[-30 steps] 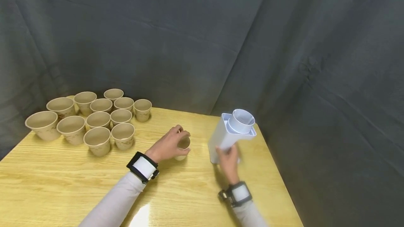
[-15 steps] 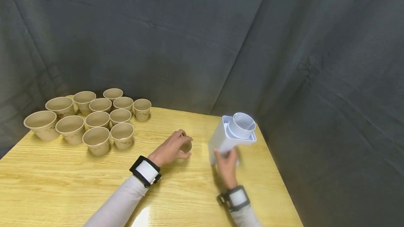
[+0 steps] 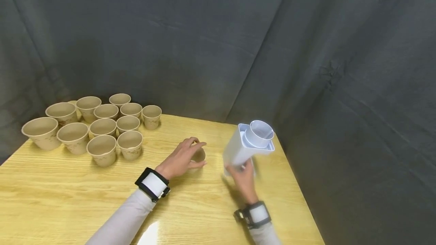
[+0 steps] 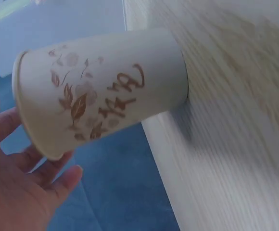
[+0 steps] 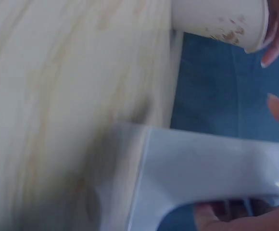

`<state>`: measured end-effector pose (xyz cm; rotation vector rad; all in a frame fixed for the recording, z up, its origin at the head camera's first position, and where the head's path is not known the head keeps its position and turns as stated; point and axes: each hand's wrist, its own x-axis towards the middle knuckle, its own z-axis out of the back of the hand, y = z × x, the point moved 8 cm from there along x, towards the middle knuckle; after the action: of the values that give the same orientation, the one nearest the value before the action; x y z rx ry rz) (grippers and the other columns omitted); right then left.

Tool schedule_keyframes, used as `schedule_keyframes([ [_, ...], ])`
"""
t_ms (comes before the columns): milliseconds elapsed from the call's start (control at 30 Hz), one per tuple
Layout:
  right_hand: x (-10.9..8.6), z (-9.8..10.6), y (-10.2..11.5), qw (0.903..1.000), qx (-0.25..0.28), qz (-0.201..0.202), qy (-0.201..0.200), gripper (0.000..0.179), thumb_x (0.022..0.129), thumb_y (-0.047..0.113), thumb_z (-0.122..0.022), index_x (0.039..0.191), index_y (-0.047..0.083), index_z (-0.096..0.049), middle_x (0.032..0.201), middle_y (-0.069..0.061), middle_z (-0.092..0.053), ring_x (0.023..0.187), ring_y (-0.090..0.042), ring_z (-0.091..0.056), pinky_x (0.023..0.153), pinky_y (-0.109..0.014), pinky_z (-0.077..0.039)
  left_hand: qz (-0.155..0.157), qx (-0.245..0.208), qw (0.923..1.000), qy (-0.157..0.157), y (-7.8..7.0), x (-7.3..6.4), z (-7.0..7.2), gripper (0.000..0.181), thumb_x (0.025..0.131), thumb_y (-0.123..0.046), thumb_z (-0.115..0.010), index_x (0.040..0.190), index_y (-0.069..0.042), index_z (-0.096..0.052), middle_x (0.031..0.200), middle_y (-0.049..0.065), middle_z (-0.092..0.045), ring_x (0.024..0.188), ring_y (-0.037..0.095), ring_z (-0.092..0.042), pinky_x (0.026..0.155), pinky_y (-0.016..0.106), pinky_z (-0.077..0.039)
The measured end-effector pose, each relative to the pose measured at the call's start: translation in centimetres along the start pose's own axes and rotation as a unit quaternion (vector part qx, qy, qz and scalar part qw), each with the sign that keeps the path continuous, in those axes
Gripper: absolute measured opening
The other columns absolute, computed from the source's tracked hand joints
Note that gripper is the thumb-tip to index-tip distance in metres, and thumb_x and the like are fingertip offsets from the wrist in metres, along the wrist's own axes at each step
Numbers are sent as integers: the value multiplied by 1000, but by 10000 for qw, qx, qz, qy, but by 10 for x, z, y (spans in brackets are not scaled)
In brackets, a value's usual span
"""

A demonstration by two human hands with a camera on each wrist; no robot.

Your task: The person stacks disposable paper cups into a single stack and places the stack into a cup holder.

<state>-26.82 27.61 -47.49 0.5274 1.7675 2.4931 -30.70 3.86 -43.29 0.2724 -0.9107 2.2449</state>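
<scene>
A paper cup point(image 4: 101, 91) with a brown leaf print and writing stands on the table. My left hand point(image 3: 182, 158) is around its rim, with thumb and fingers spread apart; in the left wrist view its fingertips lie behind the rim. To the right stands a tall white plastic box point(image 3: 235, 148) with a wide white ring point(image 3: 260, 134) on top. At its lower front is my right hand point(image 3: 242, 180), blurred. In the right wrist view, fingers reach into an arched cutout of the box, while the thumb stays apart from its wall. What lies inside the box is hidden.
Several beige paper cups point(image 3: 103, 127) of different sizes stand upright in a close group at the left of the wooden table point(image 3: 190, 211). A dark grey curtain point(image 3: 170, 48) hangs behind the table and along its right side.
My left hand and its cup stay in nearly the same spot. The right thumb has shifted a little down and left at the white box. The head view has shifted slightly.
</scene>
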Motion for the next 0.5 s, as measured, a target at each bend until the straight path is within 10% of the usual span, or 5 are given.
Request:
schedule_keyframes([
  [233,-21,12,-5,9912,-984,-492,737,83,80,8,-81,146,-5,-33,140,-28,-44,127,-47,-48,105,-62,-43,43,280,9990,-347,10,-6,29,59,94,-39,-73,139,-5,-59,129,14,-57,120,34,-54,104,54,-43],
  [500,-50,-1,13,9458,-1993,-75,2564,52,89,21,-77,128,-7,-57,119,-22,-64,102,-31,-63,89,-47,-56,21,677,9881,-1378,27,-23,79,45,87,-11,-79,128,-2,-64,123,18,-61,114,37,-57,98,56,-45],
])
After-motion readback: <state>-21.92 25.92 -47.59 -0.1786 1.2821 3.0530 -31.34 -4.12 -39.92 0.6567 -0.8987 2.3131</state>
